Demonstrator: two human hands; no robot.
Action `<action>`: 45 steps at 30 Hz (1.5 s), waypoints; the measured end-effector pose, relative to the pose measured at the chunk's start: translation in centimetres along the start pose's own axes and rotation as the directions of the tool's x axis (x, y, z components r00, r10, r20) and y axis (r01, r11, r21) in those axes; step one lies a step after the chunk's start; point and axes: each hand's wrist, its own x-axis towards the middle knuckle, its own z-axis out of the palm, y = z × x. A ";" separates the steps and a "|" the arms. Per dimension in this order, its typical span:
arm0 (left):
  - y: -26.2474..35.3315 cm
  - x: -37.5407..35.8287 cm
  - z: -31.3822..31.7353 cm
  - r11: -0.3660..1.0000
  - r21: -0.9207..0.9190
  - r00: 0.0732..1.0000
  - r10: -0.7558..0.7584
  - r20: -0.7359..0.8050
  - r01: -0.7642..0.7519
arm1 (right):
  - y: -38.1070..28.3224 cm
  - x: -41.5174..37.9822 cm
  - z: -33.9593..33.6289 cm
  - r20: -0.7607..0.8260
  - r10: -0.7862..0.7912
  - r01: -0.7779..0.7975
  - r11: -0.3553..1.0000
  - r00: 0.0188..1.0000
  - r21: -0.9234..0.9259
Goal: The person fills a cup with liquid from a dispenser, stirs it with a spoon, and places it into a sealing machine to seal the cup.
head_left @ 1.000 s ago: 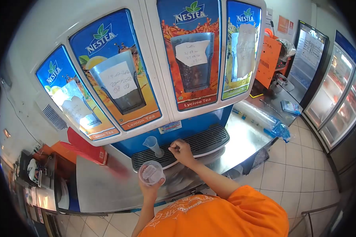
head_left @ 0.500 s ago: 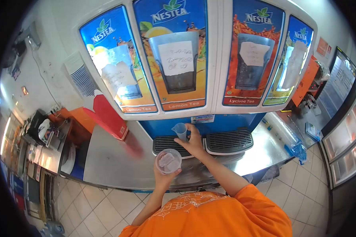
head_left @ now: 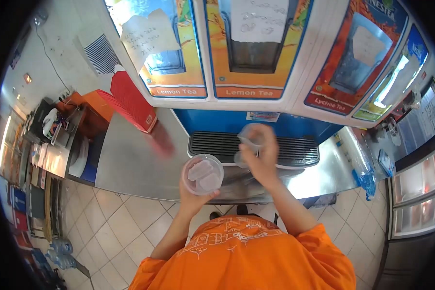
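Note:
My left hand (head_left: 194,197) is wrapped round a clear plastic cup (head_left: 218,175) with chunks of ice (head_left: 203,171) in it, held upright over the counter's front edge. To its right, my right hand (head_left: 267,155) grips a small clear measuring cup (head_left: 249,135), smeared by motion. Its contents cannot be made out. Both hands are apart from each other. Beyond the right hand lies the black slatted drip tray (head_left: 208,143) of a drink dispenser (head_left: 275,105) with tea panels.
A stack of red cartons (head_left: 132,104) leans on the steel counter (head_left: 123,159) at left. Stacked cups (head_left: 101,53) hang on the wall. Plastic packaging (head_left: 360,159) lies at the right end. The dispenser's body overhangs the tray.
My view has shifted, so the dispenser sits higher in it. The right hand with the measuring cup has drawn away from the dispenser and moved right. The left hand still holds the ice cup.

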 end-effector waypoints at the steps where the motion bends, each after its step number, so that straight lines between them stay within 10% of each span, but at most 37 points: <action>1: 0.8 0.4 0.0 0.999 0.010 0.999 0.054 0.009 -0.054 | -2.0 1.0 -1.1 -0.047 0.011 -0.003 0.985 0.999 0.172; 5: 2.9 2.1 -0.8 0.986 0.064 0.982 0.148 0.114 -0.156 | -10.4 6.2 -6.4 0.027 -0.069 0.061 0.970 0.997 0.236; 8: 4.5 2.3 -1.1 0.964 0.100 0.966 0.235 0.110 -0.246 | -11.0 7.1 -6.4 0.407 -0.271 0.380 0.899 0.873 -0.216; 12: 4.6 1.3 -3.2 0.971 0.082 0.966 0.234 -0.110 -0.226 | -4.5 2.2 -1.9 0.471 0.158 -0.064 0.976 0.868 -0.209; 20: 3.1 -0.9 -6.2 0.987 0.104 0.960 0.145 -0.241 -0.123 | 9.6 0.6 4.3 0.131 0.200 -0.181 0.972 0.971 -0.148; 24: 2.4 -1.7 -6.9 0.991 0.110 0.964 0.106 -0.245 -0.081 | 9.3 -1.7 3.1 0.102 0.014 0.047 0.817 0.995 -0.574; 26: 2.0 -1.4 -7.2 0.987 0.126 0.963 0.128 -0.239 -0.101 | 1.9 -0.5 0.1 0.350 0.361 -0.157 0.855 0.865 -0.493; 28: 2.0 -1.2 -7.6 0.998 0.018 0.961 0.070 -0.269 -0.067 | -7.2 3.7 -2.5 0.537 0.246 -0.184 0.969 0.807 -0.167; 30: 1.7 -0.7 -7.9 0.994 0.069 0.965 0.096 -0.244 -0.082 | -15.8 6.5 -3.4 0.164 -0.291 0.325 0.913 0.943 -0.246; 34: 1.8 -0.1 -7.4 0.988 0.077 0.975 0.143 -0.170 -0.131 | -23.4 19.9 -4.2 0.104 -0.956 0.727 0.135 0.274 -0.674; 36: 2.4 0.1 -6.4 0.989 0.052 0.977 0.147 -0.155 -0.141 | -27.6 21.0 -2.4 0.193 -0.758 0.590 0.294 0.623 -0.752; 39: 2.1 -0.1 -6.0 0.986 0.017 0.982 0.164 -0.097 -0.164 | -29.3 23.7 -1.4 0.210 -0.582 0.466 0.332 0.786 -0.820; 45: 2.3 -0.3 -6.5 0.989 -0.010 0.986 0.147 -0.074 -0.148 | -30.8 24.0 -1.4 0.225 -0.522 0.432 0.317 0.823 -0.844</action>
